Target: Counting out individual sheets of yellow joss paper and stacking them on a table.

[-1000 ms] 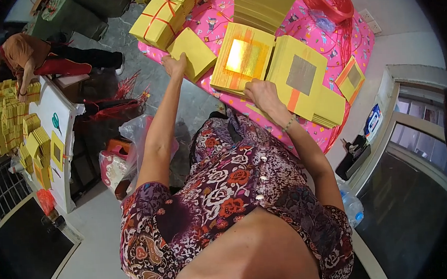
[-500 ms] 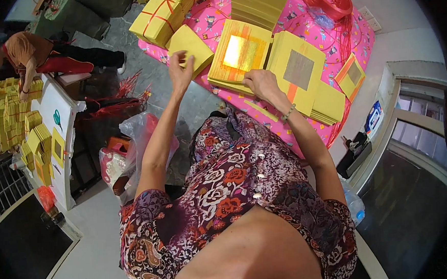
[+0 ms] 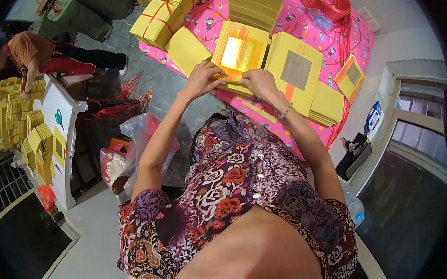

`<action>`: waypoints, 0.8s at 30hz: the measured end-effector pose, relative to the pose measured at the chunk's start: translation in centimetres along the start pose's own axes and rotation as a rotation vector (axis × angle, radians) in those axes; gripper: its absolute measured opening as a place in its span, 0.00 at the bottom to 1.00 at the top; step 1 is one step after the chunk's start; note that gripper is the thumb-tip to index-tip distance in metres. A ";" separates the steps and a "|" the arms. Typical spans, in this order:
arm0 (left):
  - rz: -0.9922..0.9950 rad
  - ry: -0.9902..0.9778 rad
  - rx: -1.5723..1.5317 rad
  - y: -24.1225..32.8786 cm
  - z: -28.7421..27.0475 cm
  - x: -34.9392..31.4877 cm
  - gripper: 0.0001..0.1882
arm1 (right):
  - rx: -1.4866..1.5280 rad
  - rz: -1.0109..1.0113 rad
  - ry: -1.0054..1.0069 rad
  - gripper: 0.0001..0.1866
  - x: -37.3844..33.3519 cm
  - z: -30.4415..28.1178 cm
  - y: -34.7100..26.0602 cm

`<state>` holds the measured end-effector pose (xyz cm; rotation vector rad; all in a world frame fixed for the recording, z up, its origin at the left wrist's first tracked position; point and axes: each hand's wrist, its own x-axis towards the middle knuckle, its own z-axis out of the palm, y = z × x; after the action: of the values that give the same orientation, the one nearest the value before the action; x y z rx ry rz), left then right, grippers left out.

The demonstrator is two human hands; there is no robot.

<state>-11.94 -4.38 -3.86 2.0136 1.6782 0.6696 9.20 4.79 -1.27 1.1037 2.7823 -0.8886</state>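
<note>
The paper stack (image 3: 247, 33) with the gold square (image 3: 236, 54) lies near 12 o'clock in the view, on the pink cloth (image 3: 207, 24). One sheet should be light and bendy, and easy to crease or tear. The whole pile is likely heavy, and its sheets may slide on each other. The shiny gold part looks slick and easy to scratch, so the plain near edge, at 6 o'clock, seems the best place to hold.

The left hand (image 3: 203, 81) is at the stack's 8 o'clock side, with its fingers bent. The right hand (image 3: 262, 82) is at 5 o'clock, with thumb and finger close together. The tips are tiny here, so I cannot tell if either hand has paper pinched.

Half a second ago the left hand was over the yellow paper (image 3: 188, 50) at 9 o'clock. Now it is by the stack, and the right hand is in nearly the same spot.
</note>
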 end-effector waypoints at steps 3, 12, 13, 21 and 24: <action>-0.002 -0.032 0.003 -0.3 0.1 0.1 0.14 | 0.005 -0.013 0.012 0.13 0.0 0.1 0.0; 0.041 -0.062 0.059 0.4 -0.1 0.6 0.17 | -0.010 -0.023 0.042 0.13 -0.2 0.1 -0.1; 0.080 -0.032 0.095 0.5 -0.1 0.9 0.18 | -0.011 -0.025 0.048 0.13 -0.3 -0.1 -0.2; 0.068 -0.003 0.172 2.0 -1.8 2.5 0.13 | 0.167 -0.121 0.577 0.25 -1.9 -2.9 -1.9; -0.073 0.071 0.054 2.8 -3.1 2.8 0.13 | 0.332 0.033 0.714 0.36 -2.6 -3.7 -2.1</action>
<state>-11.28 -2.03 0.52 1.9758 1.8205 0.6845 10.51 3.78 3.44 1.8223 3.1998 -1.1732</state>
